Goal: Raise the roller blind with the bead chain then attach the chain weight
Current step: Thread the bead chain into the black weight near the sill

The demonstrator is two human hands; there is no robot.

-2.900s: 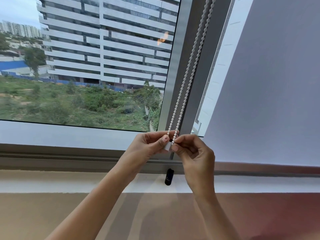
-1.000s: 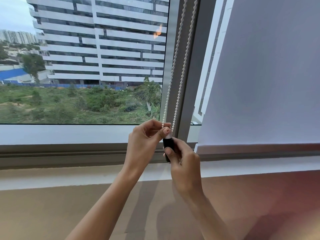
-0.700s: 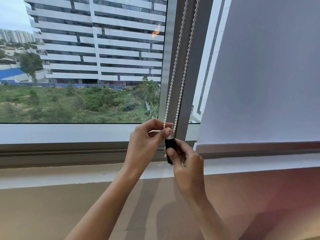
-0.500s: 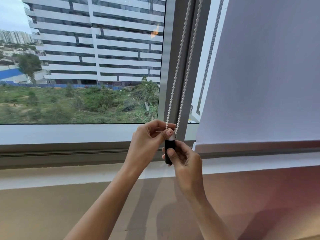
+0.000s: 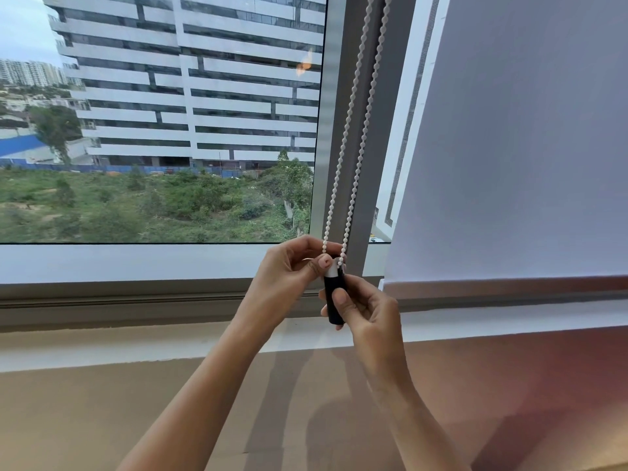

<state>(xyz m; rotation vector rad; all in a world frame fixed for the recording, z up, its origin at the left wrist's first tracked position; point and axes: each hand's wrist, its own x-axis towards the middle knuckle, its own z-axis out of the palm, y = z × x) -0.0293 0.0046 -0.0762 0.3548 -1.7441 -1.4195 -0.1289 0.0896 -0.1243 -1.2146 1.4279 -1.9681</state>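
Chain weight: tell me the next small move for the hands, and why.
Probably press the black chain weight up onto the white cap until it seats. The right hand grips the weight upright just under the cap, and the left hand pinches the cap where both strands of the bead chain end. White still shows above the black, so the joint looks unfinished.

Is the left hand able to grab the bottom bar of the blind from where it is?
Probably not straight away. The left hand is pinching the chain, and the right hand with the weight sits between it and the bar.
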